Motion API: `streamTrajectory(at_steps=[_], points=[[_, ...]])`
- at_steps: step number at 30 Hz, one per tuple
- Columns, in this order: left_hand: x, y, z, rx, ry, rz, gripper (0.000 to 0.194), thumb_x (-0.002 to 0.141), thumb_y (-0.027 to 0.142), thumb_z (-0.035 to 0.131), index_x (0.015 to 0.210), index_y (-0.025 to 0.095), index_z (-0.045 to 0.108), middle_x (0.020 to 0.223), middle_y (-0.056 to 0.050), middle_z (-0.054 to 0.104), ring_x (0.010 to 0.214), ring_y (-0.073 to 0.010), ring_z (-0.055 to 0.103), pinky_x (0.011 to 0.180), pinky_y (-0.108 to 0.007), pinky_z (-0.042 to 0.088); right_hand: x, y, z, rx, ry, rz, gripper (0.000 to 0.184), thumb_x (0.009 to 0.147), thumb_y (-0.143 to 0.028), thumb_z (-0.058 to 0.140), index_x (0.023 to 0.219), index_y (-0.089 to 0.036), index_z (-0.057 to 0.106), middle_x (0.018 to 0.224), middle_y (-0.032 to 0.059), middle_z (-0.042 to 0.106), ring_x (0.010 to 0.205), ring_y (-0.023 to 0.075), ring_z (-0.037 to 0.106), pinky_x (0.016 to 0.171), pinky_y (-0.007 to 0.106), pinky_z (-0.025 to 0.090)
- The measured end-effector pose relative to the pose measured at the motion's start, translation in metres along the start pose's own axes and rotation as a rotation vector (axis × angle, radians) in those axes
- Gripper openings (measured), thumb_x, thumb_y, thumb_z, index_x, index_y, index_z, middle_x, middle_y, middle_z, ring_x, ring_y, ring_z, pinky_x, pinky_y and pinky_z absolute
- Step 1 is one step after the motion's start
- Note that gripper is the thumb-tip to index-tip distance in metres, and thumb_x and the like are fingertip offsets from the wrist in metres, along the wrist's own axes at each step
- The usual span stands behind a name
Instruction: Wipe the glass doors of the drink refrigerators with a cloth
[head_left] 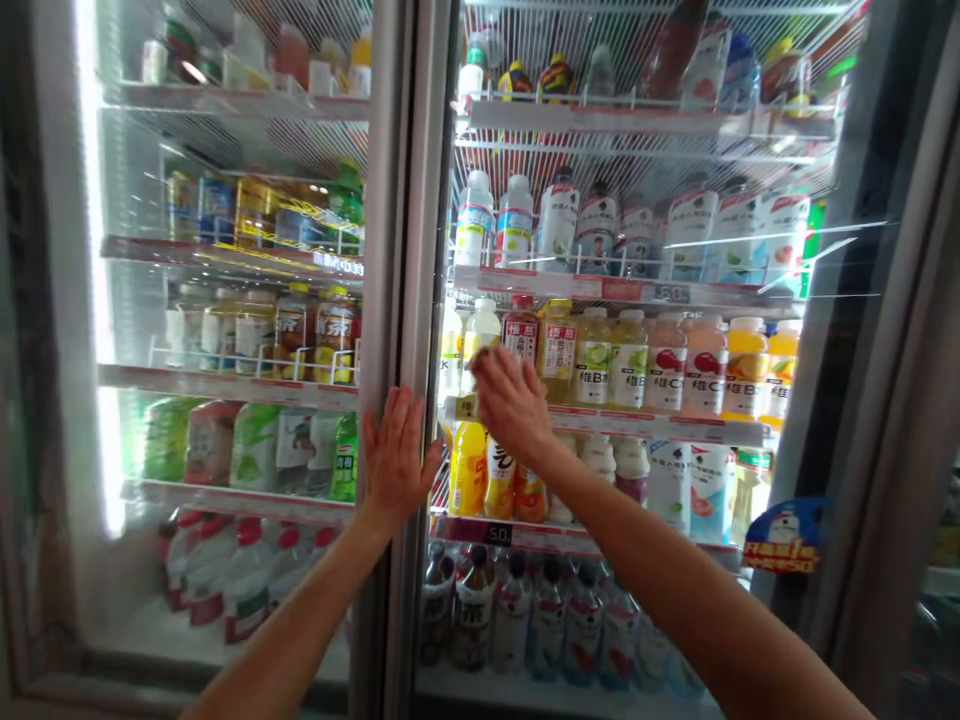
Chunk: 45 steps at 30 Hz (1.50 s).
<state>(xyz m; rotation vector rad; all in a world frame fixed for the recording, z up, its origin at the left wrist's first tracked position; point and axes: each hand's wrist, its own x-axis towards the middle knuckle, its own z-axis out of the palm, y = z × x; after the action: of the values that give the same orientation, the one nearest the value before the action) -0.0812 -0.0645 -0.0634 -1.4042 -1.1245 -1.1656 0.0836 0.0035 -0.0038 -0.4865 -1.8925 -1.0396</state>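
My left hand (397,455) lies flat on the metal door frame (382,250) between two glass doors of a drinks fridge, its fingers stretched upward. Against the right glass door (720,240), my right hand (514,405) is held with its fingers bent and close together. A small brownish patch shows at its fingertips; what it is, I cannot make out. Behind that hand stand a red-labelled bottle (520,325), a yellow-capped bottle (557,350) and orange drink bottles (469,470), partly covered by the hand and wrist.
Shelves of bottles fill both fridge sections. Pink drink bottles (705,365) stand on the right middle shelf, and large red-capped bottles (247,580) at the lower left. A blue sticker (784,537) is on the right door, near its edge. Light streaks reflect off the glass.
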Motion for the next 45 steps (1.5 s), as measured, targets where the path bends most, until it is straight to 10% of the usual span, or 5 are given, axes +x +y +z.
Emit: streamTrajectory(at_steps=[9, 14, 19, 24, 45], points=[[-0.025, -0.004, -0.008, 0.003, -0.043, -0.004, 0.066, 0.086, 0.029, 0.043, 0.143, 0.019, 0.011, 0.147, -0.012, 0.024, 0.137, -0.0232, 0.019, 0.112, -0.047, 0.01, -0.063, -0.054, 0.022, 0.048, -0.078, -0.335, 0.04, 0.086, -0.019, 0.042, 0.126, -0.017, 0.048, 0.138, 0.0032, 0.045, 0.134, 0.0216, 0.027, 0.113, 0.044, 0.017], [-0.041, 0.005, -0.004, 0.006, -0.087, 0.029, 0.066, 0.086, 0.03, 0.044, 0.143, 0.018, 0.013, 0.145, -0.015, 0.029, 0.137, -0.0234, 0.021, 0.111, -0.048, 0.012, -0.072, -0.046, 0.016, 0.021, -0.045, 0.008, 0.043, 0.087, -0.02, 0.041, 0.13, -0.019, 0.044, 0.14, 0.0058, 0.042, 0.137, 0.0258, 0.02, 0.112, 0.053, 0.012], [-0.052, 0.018, 0.003, -0.026, -0.119, 0.051, 0.063, 0.085, 0.028, 0.045, 0.141, 0.016, 0.018, 0.143, -0.016, 0.032, 0.136, -0.0242, 0.022, 0.111, -0.049, 0.012, -0.111, -0.045, 0.012, 0.095, -0.177, -0.305, 0.043, 0.085, -0.02, 0.046, 0.127, -0.017, 0.047, 0.139, 0.0063, 0.043, 0.136, 0.0207, 0.023, 0.111, 0.045, 0.021], [-0.06, 0.035, 0.011, -0.067, -0.117, 0.1, 0.062, 0.086, 0.029, 0.045, 0.141, 0.015, 0.019, 0.142, -0.016, 0.033, 0.136, -0.023, 0.021, 0.112, -0.047, 0.01, -0.126, -0.013, -0.006, -0.037, -0.016, 0.093, 0.045, 0.085, -0.023, 0.046, 0.129, -0.019, 0.046, 0.137, 0.0072, 0.046, 0.138, 0.0228, 0.016, 0.112, 0.05, 0.009], [-0.078, 0.124, 0.046, -0.238, -0.175, 0.171, 0.067, 0.084, 0.026, 0.048, 0.142, 0.014, 0.016, 0.139, -0.017, 0.039, 0.136, -0.0243, 0.022, 0.111, -0.05, 0.016, -0.21, 0.051, -0.046, -0.225, 0.087, 0.323, 0.04, 0.085, -0.023, 0.046, 0.124, -0.016, 0.05, 0.131, 0.0124, 0.051, 0.138, 0.0223, 0.018, 0.111, 0.048, 0.014]])
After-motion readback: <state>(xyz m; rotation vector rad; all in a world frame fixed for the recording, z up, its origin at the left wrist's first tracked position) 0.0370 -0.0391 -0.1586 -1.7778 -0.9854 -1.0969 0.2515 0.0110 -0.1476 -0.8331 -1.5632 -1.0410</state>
